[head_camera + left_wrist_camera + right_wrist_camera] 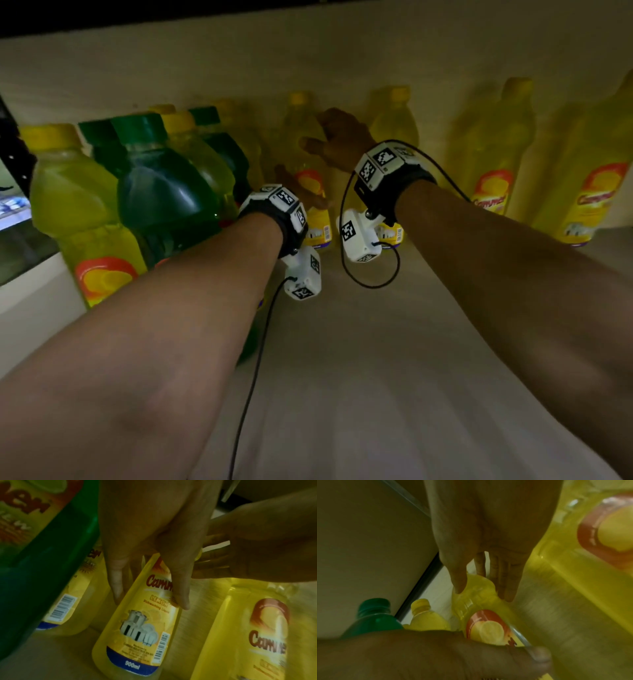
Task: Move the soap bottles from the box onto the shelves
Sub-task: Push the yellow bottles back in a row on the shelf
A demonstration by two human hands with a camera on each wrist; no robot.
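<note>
The yellow soap bottle (310, 164) stands upright at the back of the shelf (394, 342), close to the pale rear wall (239, 68), its label facing forward with a lemon picture, the word "LEMON" and a "900ml" band at the foot, as the left wrist view shows. The left hand (301, 192) lies on the bottle's front at label height, and in the left wrist view its fingers (180, 588) run straight down over the label, pressing flat and not wrapping it, so this grip is released. The right hand (337, 137) is at the bottle's shoulder below the yellow cap (298, 97); in the right wrist view its thumb and fingers reach down on either side of the clear neck part, but whether they pinch it or only touch it cannot be told. Just to the right stands a second yellow bottle (394, 130), partly behind the right wrist, and two more yellow bottles (493, 144) stand farther right along the wall. To the left is a crowded cluster of bottles, with a dark green bottle (161, 192) and a yellow-green bottle (78, 205) nearest the camera. Both wrists carry white camera units (359, 236) with black-and-white markers and thin black cables.
</note>
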